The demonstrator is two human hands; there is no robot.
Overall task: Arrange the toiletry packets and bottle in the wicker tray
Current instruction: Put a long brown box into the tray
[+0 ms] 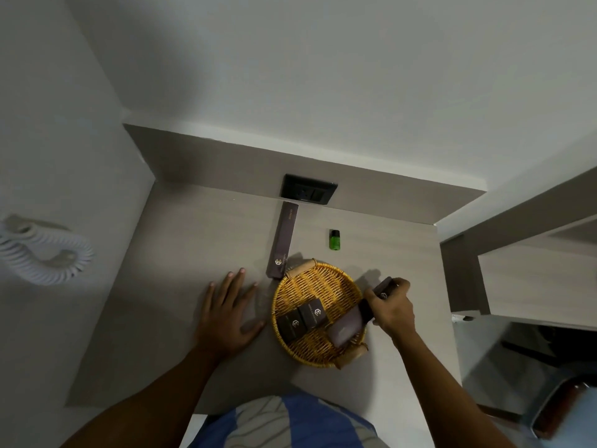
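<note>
Grey-brown laminate makes up the surface (181,240) I am looking down on, boxed in by pale walls with a dark socket plate (309,188) set in the low back ledge. From the left wall hangs a white coiled cord (45,253). My wicker tray (310,282) sits near the front edge, round, with a wooden handle at its far left and another at its near right. My left hand (226,313) lies flat on the surface just left of the tray, fingers spread, holding nothing. My right hand (392,310) is at the tray's right rim, closed around a dark packet (381,291), and a blurred long packet (345,328) slants down from that grip into the tray. A long dark box (282,239) lies on the surface, running from the socket to the tray's far handle. Two small dark packets (303,318) rest side by side inside the tray, touching. A green bottle (335,240) stands upright alone, well behind the tray.
</note>
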